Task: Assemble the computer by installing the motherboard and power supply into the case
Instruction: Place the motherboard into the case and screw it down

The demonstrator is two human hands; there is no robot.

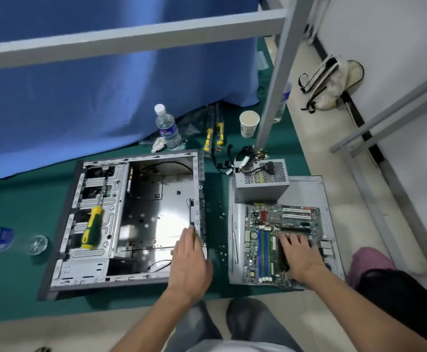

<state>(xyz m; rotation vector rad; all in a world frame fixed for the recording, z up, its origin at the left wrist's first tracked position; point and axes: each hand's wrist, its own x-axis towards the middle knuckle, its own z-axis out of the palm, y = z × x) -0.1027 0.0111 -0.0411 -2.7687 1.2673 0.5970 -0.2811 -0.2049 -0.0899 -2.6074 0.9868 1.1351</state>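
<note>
Both hands reach out, the left hand (191,252) with fingers straight on the empty case's (131,219) near wall, the right hand (299,255) spread flat on the motherboard (265,240), which, like the power supply (260,184), lies outside, so nothing is installed yet.

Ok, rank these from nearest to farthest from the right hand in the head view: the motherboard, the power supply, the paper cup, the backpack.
1. motherboard: under the right hand, which rests on it.
2. power supply: just beyond the board, at the far end of the side panel.
3. paper cup: farther back on the green mat, beside the grey post.
4. backpack: farthest, on the floor against the wall, to the right.
</note>
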